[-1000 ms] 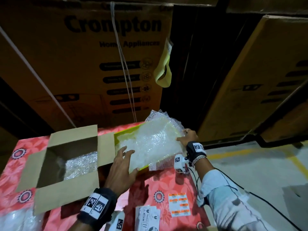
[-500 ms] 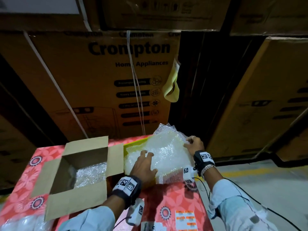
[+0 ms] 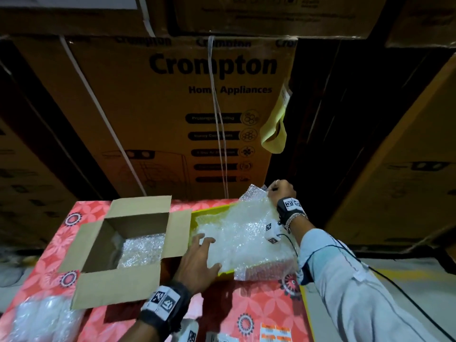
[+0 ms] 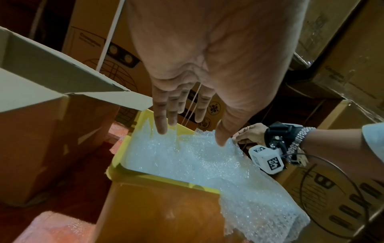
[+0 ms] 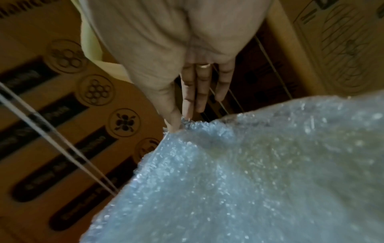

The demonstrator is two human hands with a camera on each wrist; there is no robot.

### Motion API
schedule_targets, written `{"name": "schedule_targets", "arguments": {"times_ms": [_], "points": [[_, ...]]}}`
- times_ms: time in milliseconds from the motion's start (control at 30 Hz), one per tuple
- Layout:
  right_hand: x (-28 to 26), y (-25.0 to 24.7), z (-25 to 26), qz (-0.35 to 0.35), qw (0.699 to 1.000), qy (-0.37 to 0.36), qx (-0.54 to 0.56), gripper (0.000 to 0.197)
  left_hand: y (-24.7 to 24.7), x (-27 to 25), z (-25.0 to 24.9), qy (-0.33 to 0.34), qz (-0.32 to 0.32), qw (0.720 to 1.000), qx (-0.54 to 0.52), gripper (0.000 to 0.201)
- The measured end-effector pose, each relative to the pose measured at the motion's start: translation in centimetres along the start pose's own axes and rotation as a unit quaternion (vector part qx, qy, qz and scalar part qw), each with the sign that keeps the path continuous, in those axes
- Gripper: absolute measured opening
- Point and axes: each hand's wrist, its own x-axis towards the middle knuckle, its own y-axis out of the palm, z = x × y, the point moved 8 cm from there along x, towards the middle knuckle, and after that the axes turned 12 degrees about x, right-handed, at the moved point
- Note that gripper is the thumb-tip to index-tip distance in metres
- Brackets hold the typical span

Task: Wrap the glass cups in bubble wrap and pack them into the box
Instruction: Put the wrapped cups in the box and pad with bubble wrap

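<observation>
Two containers stood side by side on the red floral table [image 3: 259, 307]: one brown cardboard box [image 3: 118, 290] with all four flaps folded out, and one yellow-rimmed box [image 4: 166, 178] just to its right, touching the brown box's right flap. Inside the brown box, one bundle of bubble wrap [image 3: 142, 250] lay on the bottom; whether a cup was inside it could not be told. The yellow-rimmed box was filled with one large sheet of bubble wrap [image 3: 244, 233], which spilled over the near right corner and hung down the outside.

No bare glass cup showed in any view. One more bubble-wrapped bundle [image 3: 42, 319] sat at the table's near left corner, its contents blurred.

Both hands were on the large sheet. The left hand [image 3: 197, 262] lay over the sheet's near left part with fingers [image 4: 161, 118] straight and spread, tips touching the wrap, grasping nothing. The right hand [image 3: 281, 192] was at the far right corner of the sheet, and the right wrist view showed thumb and forefinger pinching the raised edge of the wrap [image 5: 187, 125] while the other fingers stayed extended.

Two printed paper labels [image 3: 275, 333] lay on the table near the front edge. Large Crompton cartons [image 3: 197, 107] were stacked behind the table.
</observation>
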Motion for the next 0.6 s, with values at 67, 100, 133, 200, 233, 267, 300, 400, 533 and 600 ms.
{"name": "schedule_targets", "arguments": {"times_ms": [67,100,133,200,233,267,300,400,533,600], "points": [[-1.2,-0.8,0.9,0.001,0.999,-0.036,0.001,0.018,-0.6,0.0,0.4,-0.004,-0.013,1.0,-0.004,0.063],[-1.8,-1.4,1.3,0.015,0.998,-0.053,0.018,0.017,-1.0,0.1,0.5,-0.006,-0.019,1.0,-0.008,0.062],[-2.6,-2.2,1.9,0.032,0.996,-0.071,0.046,0.019,-1.3,0.1,0.7,-0.011,-0.024,1.0,-0.012,0.061],[-4.2,-4.1,3.0,0.052,0.985,-0.12,0.115,0.023,-1.9,0.4,0.7,-0.019,-0.029,0.999,-0.028,0.059],[-5.2,-5.3,3.8,0.058,0.975,-0.146,0.156,0.023,-2.1,0.7,0.7,-0.02,-0.032,0.998,-0.04,0.06],[-6.2,-6.5,4.6,0.065,0.964,-0.167,0.195,0.02,-2.4,1.1,0.6,-0.023,-0.034,0.998,-0.057,0.062],[-7.1,-7.6,5.4,0.076,0.951,-0.187,0.235,0.016,-2.6,1.5,0.4,-0.027,-0.033,0.996,-0.084,0.067],[-10.5,-10.0,8.3,0.104,0.92,-0.226,0.303,0.007,-2.7,2.7,-0.3,-0.034,-0.01,0.971,-0.238,0.095],[-13.6,-11.1,10.6,0.109,0.892,-0.254,0.358,0.009,-3.5,2.9,-1.7,-0.008,0.016,0.933,-0.359,0.131],[-14.4,-11.2,11.6,0.095,0.883,-0.259,0.381,0.008,-4.3,2.9,-2.0,0.002,0.016,0.926,-0.377,0.122]]}}
